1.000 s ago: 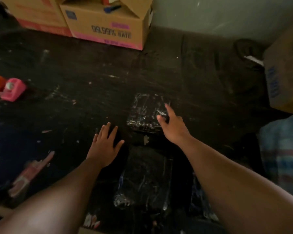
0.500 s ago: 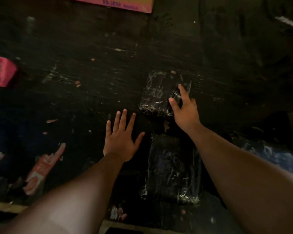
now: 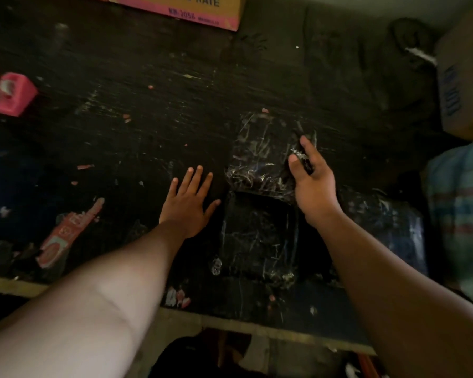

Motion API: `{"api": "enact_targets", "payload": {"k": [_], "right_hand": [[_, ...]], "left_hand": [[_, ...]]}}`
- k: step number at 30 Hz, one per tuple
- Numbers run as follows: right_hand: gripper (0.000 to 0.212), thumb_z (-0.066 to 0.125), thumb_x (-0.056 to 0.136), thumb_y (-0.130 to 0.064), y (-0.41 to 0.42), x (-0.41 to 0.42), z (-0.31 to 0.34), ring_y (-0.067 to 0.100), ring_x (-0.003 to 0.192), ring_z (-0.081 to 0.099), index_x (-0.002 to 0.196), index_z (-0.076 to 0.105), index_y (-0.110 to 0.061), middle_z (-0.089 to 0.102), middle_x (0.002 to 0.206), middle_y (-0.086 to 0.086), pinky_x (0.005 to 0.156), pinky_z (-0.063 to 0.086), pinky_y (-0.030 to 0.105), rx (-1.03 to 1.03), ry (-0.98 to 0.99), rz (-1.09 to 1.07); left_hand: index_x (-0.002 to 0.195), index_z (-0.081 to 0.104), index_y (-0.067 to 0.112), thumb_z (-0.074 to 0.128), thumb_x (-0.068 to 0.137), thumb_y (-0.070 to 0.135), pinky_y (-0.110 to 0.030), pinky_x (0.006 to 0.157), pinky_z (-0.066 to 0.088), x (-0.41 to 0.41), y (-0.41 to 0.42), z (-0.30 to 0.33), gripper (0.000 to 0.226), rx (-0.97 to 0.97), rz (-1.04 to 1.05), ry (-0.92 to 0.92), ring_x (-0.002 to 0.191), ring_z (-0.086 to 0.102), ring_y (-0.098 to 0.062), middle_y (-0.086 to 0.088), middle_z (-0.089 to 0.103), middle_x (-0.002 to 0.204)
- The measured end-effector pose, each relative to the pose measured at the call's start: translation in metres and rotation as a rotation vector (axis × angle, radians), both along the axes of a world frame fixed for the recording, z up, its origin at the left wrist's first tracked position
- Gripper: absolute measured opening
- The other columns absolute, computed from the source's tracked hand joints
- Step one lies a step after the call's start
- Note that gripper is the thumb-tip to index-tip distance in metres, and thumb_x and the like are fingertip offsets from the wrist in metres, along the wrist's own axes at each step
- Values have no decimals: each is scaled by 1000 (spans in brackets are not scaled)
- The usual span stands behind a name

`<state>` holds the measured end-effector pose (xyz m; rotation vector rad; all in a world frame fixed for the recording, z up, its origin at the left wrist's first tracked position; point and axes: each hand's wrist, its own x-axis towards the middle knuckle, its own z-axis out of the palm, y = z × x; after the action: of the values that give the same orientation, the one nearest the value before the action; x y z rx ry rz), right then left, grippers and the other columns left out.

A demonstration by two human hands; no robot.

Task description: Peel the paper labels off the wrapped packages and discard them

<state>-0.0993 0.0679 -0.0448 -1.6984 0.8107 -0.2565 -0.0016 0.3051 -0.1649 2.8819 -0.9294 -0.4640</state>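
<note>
Dim rm; scuffed black tabletop [image 3: 148, 110], cardboard boxes [image 3: 191, 6].

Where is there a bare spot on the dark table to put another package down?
The widest bare patch on the table lies between the pink tape dispenser, the cardboard box and the left hand, with only small paper scraps. It is crowded near the right hand, where black wrapped packages sit together.

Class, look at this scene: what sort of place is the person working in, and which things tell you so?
Probably a storeroom or packing area: printed cardboard cartons stand at the back of the scuffed dark worktable, black wrapped packages lie on it, and paper scraps are scattered around.
</note>
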Motion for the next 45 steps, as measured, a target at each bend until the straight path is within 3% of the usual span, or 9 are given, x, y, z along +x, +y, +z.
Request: {"api": "enact_targets", "payload": {"k": [7,20,22,26,30,37,40,42,45], "right_hand": [[47,58,83,-61,30,-62,-2,11,120,56,126,41,-71,51,137,-8,102,49,42,-43,47,66],[44,58,89,-56,63,-133,-15,17,117,59,127,41,-68,47,141,-7,97,52,45,-5,2,102],[43,56,93,-51,65,-137,-14,16,103,62,131,39,-65,44,142,-7,82,56,37,-13,26,112],[48,49,99,-45,67,-142,-15,-4,85,52,144,34,-52,35,137,-11,65,42,11,-51,82,121],[50,44,99,-52,69,-142,-10,13,103,55,144,25,-55,34,148,-1,78,52,34,-146,146,173],[51,42,99,-52,67,-139,-7,13,85,60,145,19,-52,27,152,3,62,50,30,-263,224,230],[51,43,98,-52,66,-136,-9,26,113,57,143,20,-50,17,157,4,80,57,42,-314,256,239],[51,44,98,-50,65,-133,-10,32,139,34,144,24,-45,12,159,5,101,48,48,-408,293,256],[52,44,99,-49,57,-123,5,30,148,13,147,31,-35,8,161,7,113,30,47,-471,331,283]], "left_hand": [[160,-2,29,13,101,55,-46,124,-1,-57,26,0,67,-21,21,-25,154,-13,-19,1,-11,168],[160,1,28,16,99,56,-51,123,4,-117,46,-4,69,-20,114,-50,155,-8,-23,1,-6,169],[160,-1,28,17,100,55,-51,123,3,-117,46,-4,69,-14,109,-46,154,-9,-23,1,-8,169],[160,-4,28,21,100,52,-52,123,3,-116,46,-5,69,-3,103,-46,154,-10,-23,1,-10,169],[160,-3,29,20,100,54,-52,123,2,-116,47,-7,69,-1,109,-45,154,-10,-23,1,-9,169],[160,-4,30,22,100,53,-50,123,0,-115,45,-2,69,4,112,-13,154,-12,-22,2,-12,168],[160,-3,31,26,102,53,-50,124,0,-114,44,2,68,12,118,25,154,-12,-22,2,-12,168],[160,-1,31,28,103,54,-51,123,3,-112,44,6,68,38,106,49,154,-9,-23,1,-8,169],[160,9,30,38,102,51,-53,122,14,-94,35,33,69,66,117,154,154,1,-29,-1,0,169]]}}
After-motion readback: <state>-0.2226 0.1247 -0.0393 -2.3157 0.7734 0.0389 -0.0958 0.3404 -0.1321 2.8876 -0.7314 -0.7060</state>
